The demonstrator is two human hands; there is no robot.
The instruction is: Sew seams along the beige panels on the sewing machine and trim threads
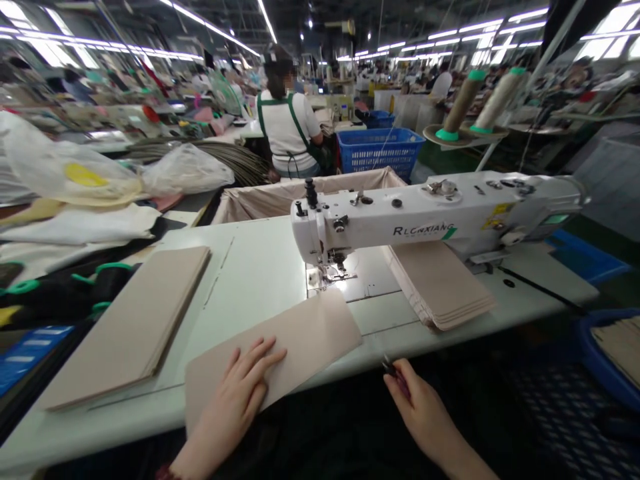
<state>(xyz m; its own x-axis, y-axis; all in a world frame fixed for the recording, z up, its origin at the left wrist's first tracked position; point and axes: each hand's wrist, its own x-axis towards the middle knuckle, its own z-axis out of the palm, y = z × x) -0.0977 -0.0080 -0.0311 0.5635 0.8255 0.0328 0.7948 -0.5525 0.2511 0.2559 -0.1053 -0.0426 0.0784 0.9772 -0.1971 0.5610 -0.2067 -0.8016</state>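
My left hand [239,387] lies flat with fingers spread on a beige fabric panel [320,333], which rests on the pale green sewing table [250,260]. The panel's far edge is just in front of the needle area of a white sewing machine [370,217]. My right hand [417,407] is closed around small thread snips [397,379], their metal tips pointing up and left, just off the table's front edge. To the left sits a stack of beige panels [135,313]. Another stack of beige pieces [445,283] lies under the machine's arm.
Two thread cones [463,103] stand on a holder behind the machine. A cloth-lined bin [260,200] adjoins the table's back edge, with a blue basket [380,143] beyond. A person [287,120] in green straps faces away. Blue crates [600,353] stand at the right.
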